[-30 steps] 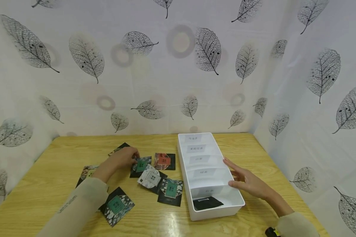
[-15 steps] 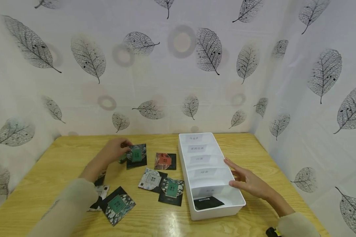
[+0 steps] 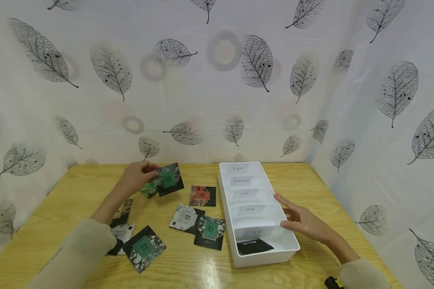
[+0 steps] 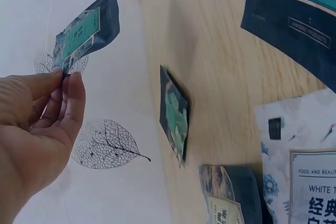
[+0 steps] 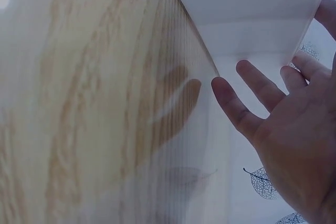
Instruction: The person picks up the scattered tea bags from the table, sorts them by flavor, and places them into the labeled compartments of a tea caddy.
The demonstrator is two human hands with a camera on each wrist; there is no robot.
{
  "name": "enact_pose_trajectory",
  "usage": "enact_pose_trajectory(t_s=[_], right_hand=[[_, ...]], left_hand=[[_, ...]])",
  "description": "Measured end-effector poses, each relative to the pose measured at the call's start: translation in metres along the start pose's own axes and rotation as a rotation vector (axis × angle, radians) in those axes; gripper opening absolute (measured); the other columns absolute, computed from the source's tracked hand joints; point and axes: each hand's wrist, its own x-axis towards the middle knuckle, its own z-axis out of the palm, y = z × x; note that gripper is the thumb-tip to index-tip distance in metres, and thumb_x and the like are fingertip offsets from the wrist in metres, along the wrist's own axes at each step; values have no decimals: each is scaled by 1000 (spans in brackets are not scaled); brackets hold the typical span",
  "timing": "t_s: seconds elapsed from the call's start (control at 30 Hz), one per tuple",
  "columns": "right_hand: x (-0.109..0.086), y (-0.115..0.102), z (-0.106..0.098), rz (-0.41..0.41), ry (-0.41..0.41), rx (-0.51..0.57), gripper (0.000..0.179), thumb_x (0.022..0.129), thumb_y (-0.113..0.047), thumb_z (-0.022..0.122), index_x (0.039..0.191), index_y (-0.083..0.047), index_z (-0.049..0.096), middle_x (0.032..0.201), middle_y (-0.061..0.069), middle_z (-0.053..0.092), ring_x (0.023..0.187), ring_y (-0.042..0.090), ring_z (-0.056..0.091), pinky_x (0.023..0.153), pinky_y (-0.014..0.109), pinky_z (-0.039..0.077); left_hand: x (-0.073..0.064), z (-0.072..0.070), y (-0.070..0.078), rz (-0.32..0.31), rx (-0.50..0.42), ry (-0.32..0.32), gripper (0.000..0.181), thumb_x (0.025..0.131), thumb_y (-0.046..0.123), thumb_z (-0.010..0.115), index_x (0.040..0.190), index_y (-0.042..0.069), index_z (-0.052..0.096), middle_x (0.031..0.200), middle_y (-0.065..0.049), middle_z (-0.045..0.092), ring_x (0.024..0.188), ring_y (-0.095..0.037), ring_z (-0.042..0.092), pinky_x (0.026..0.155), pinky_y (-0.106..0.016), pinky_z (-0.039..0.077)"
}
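My left hand [image 3: 134, 176] pinches a dark tea sachet [image 3: 169, 179] with a green label by its edge, lifted at the back left. In the left wrist view the thumb and fingertips grip one corner of this sachet [image 4: 89, 30]. A green-patterned sachet [image 3: 149, 189] lies just below it on the table. On the right, my right hand [image 3: 305, 222] rests with extended fingers against the side of a white divided box [image 3: 264, 260]. Labels mark its compartments, and a black sachet [image 3: 254, 246] lies in the nearest one. The right wrist view has the fingertips [image 5: 226, 87] at the box's side.
Between the hands lie a red-labelled sachet [image 3: 201, 196], a white one [image 3: 182, 218] and a green-labelled one [image 3: 209, 233]. Another green-labelled sachet [image 3: 144, 249] is at the front left, beside a few more near the left sleeve. A patterned curtain [image 3: 217, 100] hangs behind the table.
My left hand has picked up the green-labelled sachet from beside the white one and moved it back and left, raising it. The right hand stays at the box.
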Motion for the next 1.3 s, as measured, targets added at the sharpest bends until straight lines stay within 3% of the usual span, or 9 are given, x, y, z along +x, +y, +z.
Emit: enact_pose_trajectory(t_s=[0.1, 0.47, 0.63, 0.83, 1.07, 1.3], right_hand=[[0, 0, 0, 1, -2, 8, 76, 103, -7, 62, 166, -9, 19, 171, 19, 7, 139, 51, 41, 95, 30, 55], [1, 3, 0, -23, -1, 7, 76, 103, -6, 62, 165, -8, 19, 170, 21, 7, 138, 46, 42, 95, 29, 55], [2, 3, 0, -21, -2, 20, 76, 103, -6, 62, 165, -8, 19, 171, 20, 6, 138, 50, 41, 96, 29, 54], [1, 4, 0, -24, -2, 25, 76, 103, -6, 62, 165, -7, 18, 171, 20, 6, 138, 54, 39, 95, 29, 54], [0, 5, 0, -29, 0, 20, 76, 103, -6, 61, 166, -8, 18, 171, 19, 6, 139, 47, 40, 97, 29, 54], [1, 5, 1, -23, 3, 19, 76, 103, -6, 61, 166, -9, 18, 171, 19, 7, 138, 53, 38, 96, 29, 54]], left_hand=[[1, 2, 4, 8, -30, -3, 29, 105, 15, 63, 125, -6, 65, 111, -20, 71, 90, -28, 72, 83, -49, 60], [-1, 15, 25, 54, -149, -21, 27, 104, 10, 64, 125, -8, 65, 110, -21, 70, 88, -30, 73, 75, -32, 61], [-8, 31, 49, 105, -182, -27, 25, 103, 11, 66, 122, -5, 67, 109, -18, 71, 88, -27, 74, 76, -31, 61], [-22, 54, 89, 187, -203, -40, 18, 101, 10, 68, 116, 1, 70, 103, -10, 72, 83, -18, 72, 74, -29, 61], [-39, 77, 133, 251, -228, -31, 11, 96, 8, 74, 106, 5, 74, 93, -1, 71, 79, -13, 68, 66, -30, 60], [-47, 104, 151, 352, -221, -12, 7, 93, 2, 75, 98, 6, 74, 89, 1, 69, 75, -10, 65, 63, -26, 57]])
